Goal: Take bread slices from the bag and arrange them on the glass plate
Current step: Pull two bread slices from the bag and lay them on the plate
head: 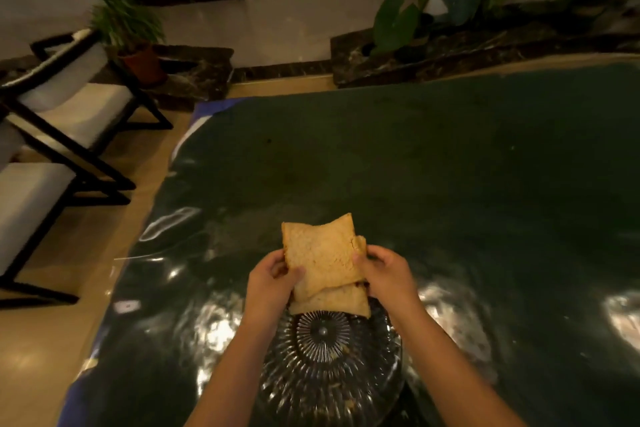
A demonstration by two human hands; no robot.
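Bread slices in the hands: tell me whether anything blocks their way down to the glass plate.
Nothing visible does. The left hand and right hand hold the bread slices just above the far rim of the glass plate. The lowest slice already overlaps that rim, and the plate's ribbed centre lies bare.

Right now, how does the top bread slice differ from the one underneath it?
The top slice shows nearly its whole face, gripped at its sides by the left hand and right hand; the lower slice shows only a strip, over the far rim of the glass plate. The top slice's far edge buckles; the lower's visible edge lies flatter. Both are tan and crusted.
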